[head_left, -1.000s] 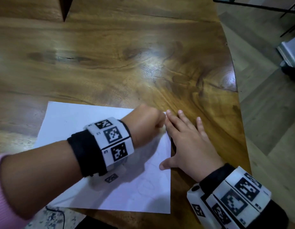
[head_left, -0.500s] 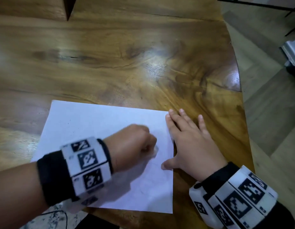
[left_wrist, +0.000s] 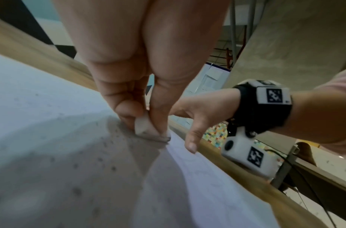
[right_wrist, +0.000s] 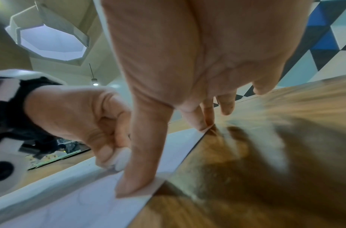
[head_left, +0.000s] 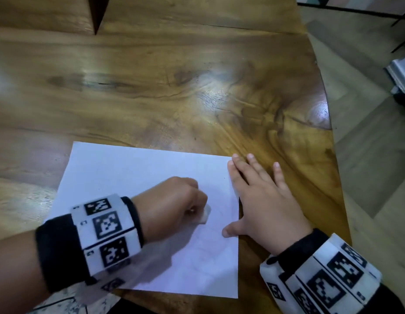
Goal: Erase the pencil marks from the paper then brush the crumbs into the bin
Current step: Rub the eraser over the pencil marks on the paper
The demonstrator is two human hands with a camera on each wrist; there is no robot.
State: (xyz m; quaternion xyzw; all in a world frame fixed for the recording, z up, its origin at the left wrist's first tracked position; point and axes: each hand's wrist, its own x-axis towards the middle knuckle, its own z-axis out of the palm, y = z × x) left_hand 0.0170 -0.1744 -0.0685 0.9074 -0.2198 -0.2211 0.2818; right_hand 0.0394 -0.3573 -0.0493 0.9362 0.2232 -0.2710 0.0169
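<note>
Your left hand (head_left: 174, 205) pinches the white eraser (left_wrist: 144, 126), its end touching the paper (head_left: 133, 173). Your right hand (head_left: 265, 200) lies flat, fingers straight, thumb pressing the paper's right edge, just beside the eraser.

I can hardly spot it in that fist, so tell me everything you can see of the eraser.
The eraser is a small white block with rounded edges, its bottom rim smudged grey. The left hand pinches it between thumb and fingers, so only its lower end shows. It stands tilted, its dirty edge pressed on the white paper, with dark crumbs scattered beside it.
</note>
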